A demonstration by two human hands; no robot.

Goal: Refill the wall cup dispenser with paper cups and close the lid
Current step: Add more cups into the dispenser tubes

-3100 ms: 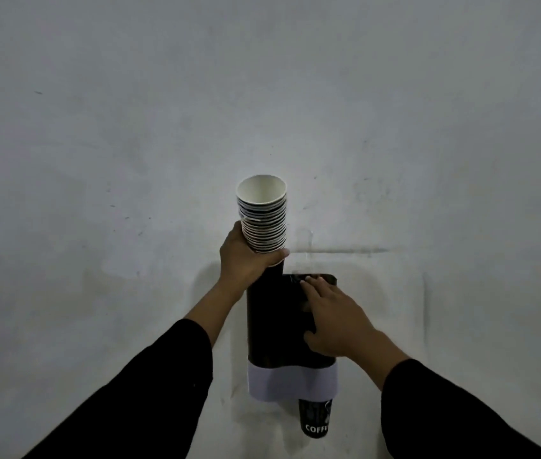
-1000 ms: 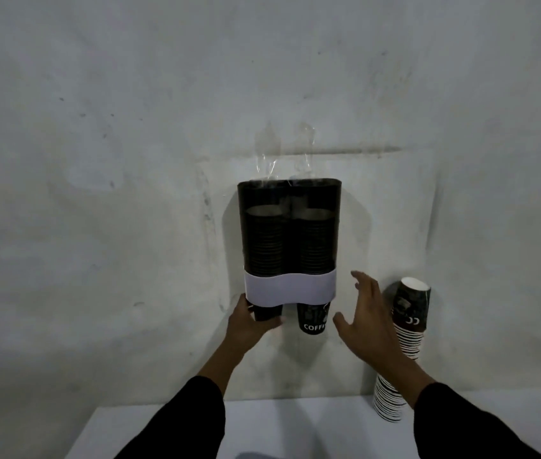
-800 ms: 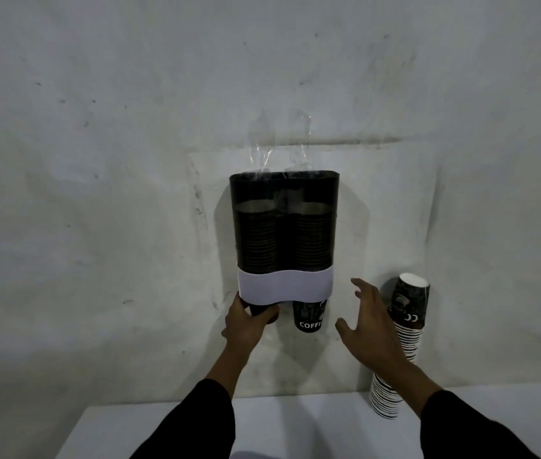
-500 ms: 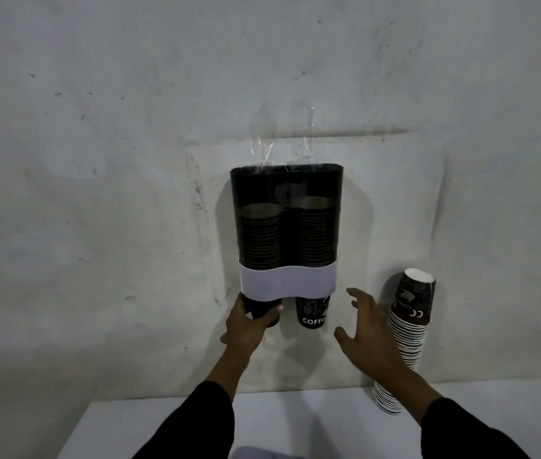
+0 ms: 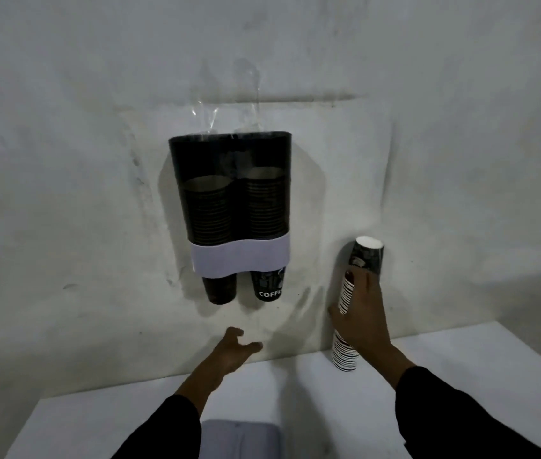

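The dark double-tube cup dispenser (image 5: 229,193) hangs on the wall with a white band (image 5: 239,258) across its lower part. Both tubes hold stacked cups, and one cup pokes out under each: a plain dark one (image 5: 220,289) and one lettered COFFEE (image 5: 268,284). My left hand (image 5: 234,351) hangs below the dispenser, fingers apart, touching nothing. My right hand (image 5: 361,313) wraps around the middle of a tall stack of paper cups (image 5: 366,256) that leans against the wall on the white table (image 5: 461,376).
A pale grey flat piece with rounded corners (image 5: 241,438) lies on the table at the near edge, between my sleeves. Clear tape (image 5: 226,107) sticks to the wall above the dispenser. The wall is rough and stained.
My left hand let go of the cup under the left tube and dropped lower. My right hand moved right onto the leaning cup stack.
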